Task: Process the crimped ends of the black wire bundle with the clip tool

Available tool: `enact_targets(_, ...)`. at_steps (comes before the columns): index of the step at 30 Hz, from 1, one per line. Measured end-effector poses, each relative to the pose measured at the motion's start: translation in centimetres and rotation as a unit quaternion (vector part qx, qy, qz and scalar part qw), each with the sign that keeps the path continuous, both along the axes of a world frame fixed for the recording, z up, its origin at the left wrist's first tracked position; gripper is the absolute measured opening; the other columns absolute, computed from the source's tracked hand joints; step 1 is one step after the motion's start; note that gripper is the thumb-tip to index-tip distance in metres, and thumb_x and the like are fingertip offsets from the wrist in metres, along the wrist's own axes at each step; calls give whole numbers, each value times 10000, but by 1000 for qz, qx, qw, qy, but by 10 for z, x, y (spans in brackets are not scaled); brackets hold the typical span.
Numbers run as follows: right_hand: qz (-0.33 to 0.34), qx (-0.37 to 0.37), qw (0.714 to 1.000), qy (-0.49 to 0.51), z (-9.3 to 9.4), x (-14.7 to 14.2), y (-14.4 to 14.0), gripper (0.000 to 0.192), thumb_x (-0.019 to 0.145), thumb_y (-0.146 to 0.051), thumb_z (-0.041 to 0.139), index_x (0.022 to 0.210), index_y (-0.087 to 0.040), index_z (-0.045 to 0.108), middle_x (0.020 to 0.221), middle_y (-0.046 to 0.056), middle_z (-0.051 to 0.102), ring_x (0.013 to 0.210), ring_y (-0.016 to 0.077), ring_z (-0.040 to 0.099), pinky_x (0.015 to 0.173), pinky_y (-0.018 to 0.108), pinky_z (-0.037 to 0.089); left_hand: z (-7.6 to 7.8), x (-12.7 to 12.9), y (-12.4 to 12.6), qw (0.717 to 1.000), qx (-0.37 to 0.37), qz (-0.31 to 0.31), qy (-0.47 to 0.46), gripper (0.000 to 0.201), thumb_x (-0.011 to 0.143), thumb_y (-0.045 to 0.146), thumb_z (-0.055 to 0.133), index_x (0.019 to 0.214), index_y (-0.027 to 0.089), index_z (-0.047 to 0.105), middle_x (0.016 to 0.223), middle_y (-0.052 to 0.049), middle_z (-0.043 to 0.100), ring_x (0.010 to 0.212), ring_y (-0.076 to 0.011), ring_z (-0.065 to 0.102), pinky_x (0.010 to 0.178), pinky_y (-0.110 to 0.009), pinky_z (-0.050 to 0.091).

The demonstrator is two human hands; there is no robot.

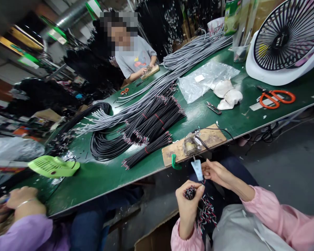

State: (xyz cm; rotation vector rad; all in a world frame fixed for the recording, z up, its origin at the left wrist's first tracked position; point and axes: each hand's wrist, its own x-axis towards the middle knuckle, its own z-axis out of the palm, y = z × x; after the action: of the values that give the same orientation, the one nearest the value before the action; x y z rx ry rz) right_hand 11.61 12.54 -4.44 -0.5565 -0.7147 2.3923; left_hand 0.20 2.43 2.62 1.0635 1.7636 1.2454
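Note:
My left hand (187, 198) is closed round a bundle of thin black cables (189, 192). Their red, white and black wire ends (207, 212) fan out below, beside my wrist. My right hand (216, 172) has its fingers curled right against a light blue tapered piece (197, 169); what they pinch, if anything, is hidden. That piece hangs from a small motor-like device (191, 145) on a worn wooden board (214, 134) at the table's edge. A green clamp (174, 162) grips the board's left part.
On the green table (104, 184) lie bundled black cables (149, 120), long grey cables (146, 91), orange scissors (276, 99), snips (213, 108), a plastic bag (201, 82) and a white fan (264, 75). One co-worker (136, 52) sits opposite; another's purple sleeve (26, 232) is at left.

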Motion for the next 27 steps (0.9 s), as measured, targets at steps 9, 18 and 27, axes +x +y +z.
enact_targets(9, -2, 296, 932, -207, 13, 27, -15, 197, 774, -328, 663, 757, -132, 668, 717, 18, 592, 652, 126, 515, 611, 249, 381, -21, 11, -20, 978, -93, 59, -178, 316, 687, 393, 693, 545, 129, 593, 513, -22, 604, 422, -111, 522, 443, -239, 434)
enact_targets(18, 12, 518, 809, -276, 52, 22, -22, 127, 822, -176, 585, 719, -147, 654, 715, 38, 612, 721, 154, 532, 662, 267, 396, -37, 24, -18, 963, -90, 92, -235, 323, 479, 280, 830, 620, 127, 584, 571, 13, 577, 579, -151, 574, 574, -265, 474)
enact_targets(27, 5, 464, 844, -270, 35, 30, -27, 151, 840, -249, 578, 762, -166, 677, 731, 47, 626, 689, 158, 548, 643, 276, 421, -42, 28, -32, 950, -85, 192, -233, 371, 467, 323, 830, 653, 136, 568, 580, 15, 580, 551, -145, 581, 550, -272, 483)
